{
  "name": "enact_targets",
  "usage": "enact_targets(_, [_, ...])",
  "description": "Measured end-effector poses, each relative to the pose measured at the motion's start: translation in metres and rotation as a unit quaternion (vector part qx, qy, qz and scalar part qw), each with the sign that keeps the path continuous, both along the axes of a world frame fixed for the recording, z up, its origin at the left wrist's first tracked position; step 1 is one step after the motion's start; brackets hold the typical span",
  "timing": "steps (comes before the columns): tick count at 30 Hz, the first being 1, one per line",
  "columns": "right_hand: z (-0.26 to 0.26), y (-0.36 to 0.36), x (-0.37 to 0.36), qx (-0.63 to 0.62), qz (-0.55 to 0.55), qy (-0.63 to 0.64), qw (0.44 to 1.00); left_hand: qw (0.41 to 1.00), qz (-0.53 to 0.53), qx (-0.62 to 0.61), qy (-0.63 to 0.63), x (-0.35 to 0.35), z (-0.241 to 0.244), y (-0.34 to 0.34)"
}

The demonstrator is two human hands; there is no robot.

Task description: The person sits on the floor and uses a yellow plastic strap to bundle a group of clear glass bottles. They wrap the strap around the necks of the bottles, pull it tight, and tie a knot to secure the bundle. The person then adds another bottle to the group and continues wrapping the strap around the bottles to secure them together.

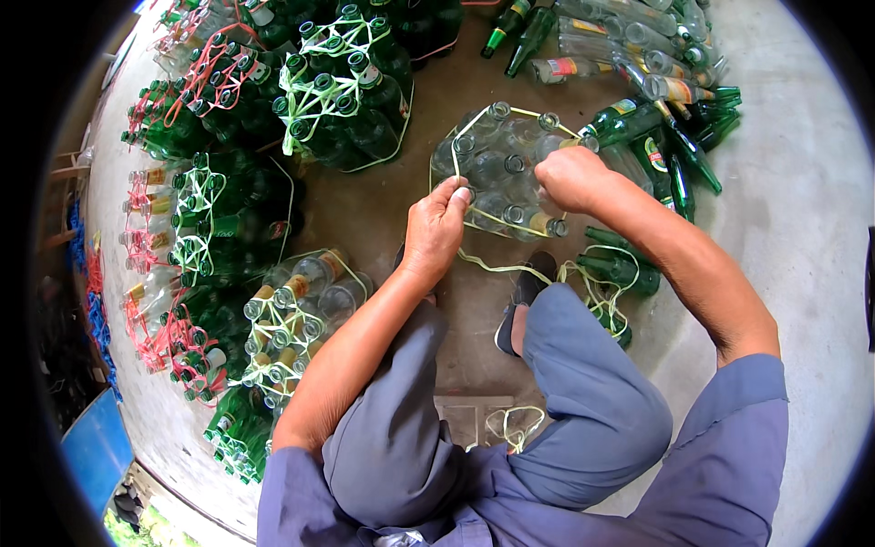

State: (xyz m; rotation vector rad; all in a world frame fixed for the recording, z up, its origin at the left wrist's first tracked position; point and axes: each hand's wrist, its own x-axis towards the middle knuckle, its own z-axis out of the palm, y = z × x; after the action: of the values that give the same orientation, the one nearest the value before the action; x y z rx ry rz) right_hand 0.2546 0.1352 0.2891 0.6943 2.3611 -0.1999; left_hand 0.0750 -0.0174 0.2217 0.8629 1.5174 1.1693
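Observation:
A cluster of clear glass bottles stands upright on the floor before me, with pale yellow-green twine running around its outer necks. My left hand pinches the twine between thumb and finger at the near left of the cluster. On the right side, my right hand is curled into a fist among the necks, beside a bottle neck. Its fingers are turned away, so what they grip is hidden. A slack length of twine trails from near my left hand to the right, past my shoe.
Tied bundles of green bottles stand at upper left. A tied clear-bottle bundle is beside my left forearm. Loose clear bottles and green bottles lie at upper right. Tangled twine rests over green bottles near my right knee.

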Motion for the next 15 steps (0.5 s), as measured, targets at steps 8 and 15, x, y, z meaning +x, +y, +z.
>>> enact_targets(8, [0.001,0.004,-0.011,-0.013,-0.033,-0.021,0.999,1.0,-0.006,-0.006,0.004,0.0,0.002,0.002])
enact_targets(15, [-0.001,0.005,-0.005,-0.01,0.092,-0.046,0.995,0.999,-0.015,-0.031,0.034,-0.001,0.005,0.001])
